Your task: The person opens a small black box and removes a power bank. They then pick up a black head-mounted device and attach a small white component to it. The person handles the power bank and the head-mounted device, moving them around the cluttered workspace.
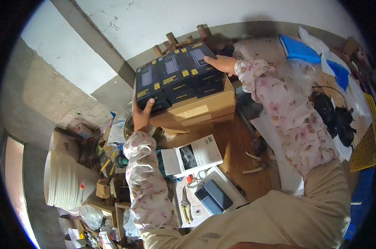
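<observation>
Several black boxes [173,70] with yellow accents and a device pictured on top sit in stacked rows on a brown cardboard carton [196,116]. My left hand [142,117] grips the near left corner of the stack, thumb on the front face and other fingers hidden along the side. At the right end, my right hand [222,64] lays its thumb over the top of the last box, its fingers down by the side. Between them, both hands clasp the row of boxes. Whether the boxes are lifted off the carton, I cannot tell.
Nearer me on the wooden table [242,145] lie an open white leaflet [192,156], yellow-handled pruning shears [186,205], and a dark blue power bank [217,196] with a cable. White stacked buckets [67,182] stand left. Blue plastic sheeting [299,50] and black shoes [344,126] lie right.
</observation>
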Tool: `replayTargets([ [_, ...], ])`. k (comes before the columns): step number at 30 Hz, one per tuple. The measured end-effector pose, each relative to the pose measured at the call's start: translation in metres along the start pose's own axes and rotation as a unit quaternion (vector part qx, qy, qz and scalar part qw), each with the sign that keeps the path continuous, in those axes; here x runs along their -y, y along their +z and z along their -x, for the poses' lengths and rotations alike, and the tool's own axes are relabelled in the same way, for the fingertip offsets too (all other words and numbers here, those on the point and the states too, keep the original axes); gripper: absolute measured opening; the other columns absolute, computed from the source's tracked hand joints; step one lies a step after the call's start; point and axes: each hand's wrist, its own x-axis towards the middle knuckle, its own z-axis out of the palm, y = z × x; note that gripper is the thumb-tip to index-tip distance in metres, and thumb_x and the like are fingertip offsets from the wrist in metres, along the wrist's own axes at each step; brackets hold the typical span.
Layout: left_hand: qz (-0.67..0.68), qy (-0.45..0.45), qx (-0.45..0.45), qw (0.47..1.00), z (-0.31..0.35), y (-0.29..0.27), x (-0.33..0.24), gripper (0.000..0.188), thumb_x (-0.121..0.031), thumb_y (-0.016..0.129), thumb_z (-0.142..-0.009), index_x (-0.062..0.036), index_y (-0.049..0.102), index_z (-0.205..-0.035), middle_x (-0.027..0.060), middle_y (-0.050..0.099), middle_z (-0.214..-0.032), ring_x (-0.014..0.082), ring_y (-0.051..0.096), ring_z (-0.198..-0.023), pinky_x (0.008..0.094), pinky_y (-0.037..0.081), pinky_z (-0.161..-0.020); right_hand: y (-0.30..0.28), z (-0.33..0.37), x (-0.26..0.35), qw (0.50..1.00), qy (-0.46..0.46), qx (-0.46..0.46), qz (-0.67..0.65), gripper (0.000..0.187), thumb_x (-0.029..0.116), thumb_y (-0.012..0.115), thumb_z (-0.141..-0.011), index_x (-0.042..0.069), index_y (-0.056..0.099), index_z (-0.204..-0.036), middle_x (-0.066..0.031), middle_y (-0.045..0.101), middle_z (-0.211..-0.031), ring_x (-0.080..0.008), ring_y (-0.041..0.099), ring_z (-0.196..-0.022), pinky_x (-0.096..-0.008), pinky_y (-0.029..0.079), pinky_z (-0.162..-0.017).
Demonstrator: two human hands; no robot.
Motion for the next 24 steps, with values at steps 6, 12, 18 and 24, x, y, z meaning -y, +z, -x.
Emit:
replayTargets([
  [6, -0.13, -0.054, 0.029, 0.99, -0.001, -0.026, -0.008, 0.072, -0.033, 0.069, -0.084, 0.0005, 0.034, -0.137, 0.015, 0.054, -0.123, 0.0247, 0.054, -0.108, 0.0359, 0.042, -0.097, 0.008, 0.02, 0.007, 0.989, -0.043, 0.074, -0.119, 0.093, 0.075, 0.038, -0.082, 0.012, 0.019, -0.148, -0.0133, 0.024, -0.151, -0.0333, 0.019, -0.139, -0.0558, 0.021, -0.108],
  [12, -0.049, 0.023, -0.091, 0.994, 0.106, 0.015, -0.081, 0.056, -0.013, 0.057, -0.092, -0.0018, 0.031, -0.141, 0.0177, 0.046, -0.135, 0.0243, 0.044, -0.124, 0.0349, 0.033, -0.105, 0.016, 0.108, -0.021, 0.929, -0.311, -0.016, -0.199, 0.067, 0.05, 0.046, -0.093, 0.0, 0.037, -0.137, -0.0099, 0.052, -0.128, -0.0209, 0.048, -0.12, -0.0317, 0.035, -0.1],
  [18, -0.151, -0.124, -0.052, 0.979, 0.36, 0.001, -0.067, 0.014, 0.003, 0.057, -0.089, 0.0007, 0.063, -0.101, 0.007, 0.064, -0.095, 0.0129, 0.06, -0.088, 0.0245, 0.047, -0.078, 0.061, 0.301, -0.116, 0.949, -0.141, 0.05, -0.277, 0.042, 0.031, 0.047, -0.097, 0.004, 0.048, -0.13, -0.01, 0.061, -0.111, -0.017, 0.057, -0.105, -0.0315, 0.043, -0.094],
  [24, -0.409, -0.268, 0.022, 0.872, 0.478, -0.014, -0.016, 0.037, -0.016, 0.071, -0.077, -0.0057, 0.06, -0.111, 0.0117, 0.06, -0.103, 0.0235, 0.062, -0.084, 0.0338, 0.051, -0.071, 0.086, 0.378, -0.174, 0.957, 0.007, 0.012, -0.289, 0.046, 0.038, 0.048, -0.096, 0.006, 0.05, -0.128, -0.0084, 0.063, -0.104, -0.0162, 0.06, -0.093, -0.0319, 0.046, -0.086],
])
